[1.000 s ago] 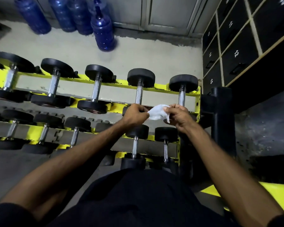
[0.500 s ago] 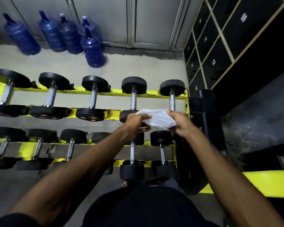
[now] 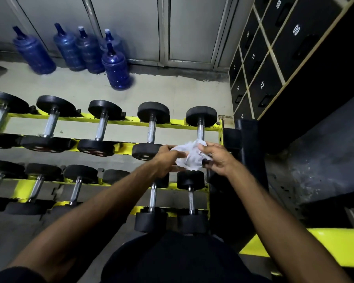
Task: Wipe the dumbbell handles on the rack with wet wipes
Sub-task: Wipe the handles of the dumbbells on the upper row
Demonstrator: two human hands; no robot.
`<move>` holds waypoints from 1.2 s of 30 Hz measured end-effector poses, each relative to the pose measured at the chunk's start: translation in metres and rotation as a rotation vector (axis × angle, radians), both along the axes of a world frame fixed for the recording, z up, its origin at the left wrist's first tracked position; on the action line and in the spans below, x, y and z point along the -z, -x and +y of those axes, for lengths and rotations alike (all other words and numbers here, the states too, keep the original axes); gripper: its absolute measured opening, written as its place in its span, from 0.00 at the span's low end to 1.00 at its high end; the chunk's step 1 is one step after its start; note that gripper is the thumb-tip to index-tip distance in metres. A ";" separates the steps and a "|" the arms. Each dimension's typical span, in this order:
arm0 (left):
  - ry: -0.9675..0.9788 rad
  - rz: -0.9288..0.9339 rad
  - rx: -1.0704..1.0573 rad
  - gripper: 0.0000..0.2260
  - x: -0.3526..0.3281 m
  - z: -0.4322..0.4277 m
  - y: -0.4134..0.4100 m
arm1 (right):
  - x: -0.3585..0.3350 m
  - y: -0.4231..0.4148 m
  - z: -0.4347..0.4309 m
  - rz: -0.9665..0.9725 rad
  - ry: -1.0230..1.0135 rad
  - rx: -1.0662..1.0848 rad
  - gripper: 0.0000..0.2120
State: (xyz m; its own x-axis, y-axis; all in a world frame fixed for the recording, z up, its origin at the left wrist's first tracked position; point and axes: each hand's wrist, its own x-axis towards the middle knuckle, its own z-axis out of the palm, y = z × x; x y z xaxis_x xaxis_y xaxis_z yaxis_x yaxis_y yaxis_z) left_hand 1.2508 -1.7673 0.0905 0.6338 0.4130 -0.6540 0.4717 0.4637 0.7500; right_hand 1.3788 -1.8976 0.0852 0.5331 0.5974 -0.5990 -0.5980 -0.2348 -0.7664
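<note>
A crumpled white wet wipe [image 3: 189, 155] is held between both hands above the right end of the yellow dumbbell rack [image 3: 131, 119]. My left hand [image 3: 168, 160] pinches its left side and my right hand [image 3: 217, 158] grips its right side. Just behind the wipe stands the rightmost top-row dumbbell, its chrome handle [image 3: 200, 131] partly hidden by the wipe. The neighbouring dumbbell handle [image 3: 151, 131] lies to the left. Two small dumbbells [image 3: 190, 198] sit on the lower row below my hands.
Several more black dumbbells fill both rows to the left [image 3: 49, 123]. Blue water jugs [image 3: 114, 66] stand on the floor behind the rack. Numbered black lockers [image 3: 262, 64] line the right wall. A black post [image 3: 247, 139] and a yellow frame bar [image 3: 325, 242] are at the right.
The wipe went from spread flat between my hands to bunched up. My hands stay at the right end of the top row. The view tilted up a little.
</note>
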 end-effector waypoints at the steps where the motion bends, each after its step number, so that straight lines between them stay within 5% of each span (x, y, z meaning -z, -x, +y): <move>1: -0.063 0.049 -0.013 0.21 0.001 -0.007 -0.005 | -0.001 -0.006 -0.003 0.053 -0.047 -0.004 0.08; 4: -0.204 0.088 -0.132 0.21 0.002 -0.026 -0.024 | -0.006 -0.028 -0.009 0.198 -0.128 -0.028 0.09; 7: -0.282 0.057 -0.136 0.06 0.003 -0.036 -0.041 | -0.006 -0.043 -0.011 0.230 -0.113 -0.039 0.10; 12: 0.040 -0.055 -0.128 0.16 -0.006 -0.046 -0.062 | -0.001 -0.063 -0.011 0.112 -0.029 -0.087 0.06; 18: -0.011 -0.106 -0.174 0.09 -0.006 -0.057 -0.081 | 0.005 -0.087 -0.016 0.037 0.085 -0.125 0.16; 22: 0.093 -0.170 -0.229 0.06 -0.006 -0.057 -0.085 | 0.004 -0.097 -0.017 0.130 0.045 -0.365 0.16; 25: -0.164 -0.058 -0.301 0.01 -0.003 -0.054 -0.086 | 0.002 -0.095 -0.014 0.149 0.018 -0.334 0.09; 28: -0.475 -0.031 -0.263 0.07 0.009 -0.046 -0.083 | 0.006 -0.092 -0.001 0.131 0.064 -0.154 0.07; 32: -0.521 -0.182 -0.013 0.09 0.011 -0.038 -0.077 | 0.012 -0.090 0.016 0.148 0.061 0.073 0.06; 36: -0.669 -0.123 0.013 0.06 0.018 -0.019 -0.082 | 0.009 -0.086 0.019 0.134 0.062 -0.033 0.06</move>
State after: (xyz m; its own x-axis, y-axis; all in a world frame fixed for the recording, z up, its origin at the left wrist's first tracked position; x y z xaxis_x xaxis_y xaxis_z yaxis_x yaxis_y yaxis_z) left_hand 1.3331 -1.7862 0.0721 0.6951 0.6953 -0.1828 0.3668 -0.1243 0.9220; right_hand 1.4649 -1.8791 0.0759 0.4260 0.5730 -0.7001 -0.6853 -0.3008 -0.6632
